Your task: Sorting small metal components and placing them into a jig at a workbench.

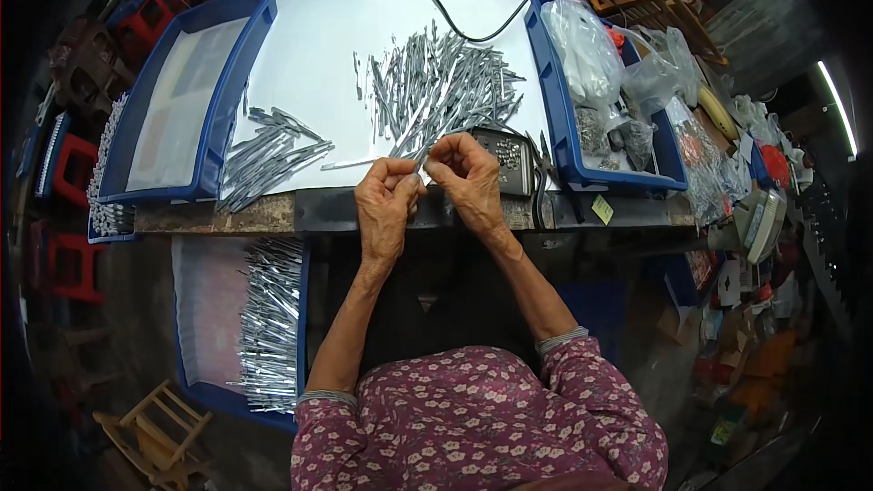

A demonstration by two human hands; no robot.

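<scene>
The left hand (pixel 386 205) grips a slender, flat metal strip (pixel 350 165) above the table's (pixel 309 36) near edge, free end pointing left; the right hand (pixel 468 182) has its fingertips drawn together just beside it, and whether they clasp a part cannot be told. A loose pile of narrow, glossy metal strips (pixel 441 82) lies on the far side of the hands, with a smaller, duller pile (pixel 273 155) to the left. At right, a dark rectangular tray (pixel 517 189) contains small metallic pieces (pixel 506 155).
</scene>
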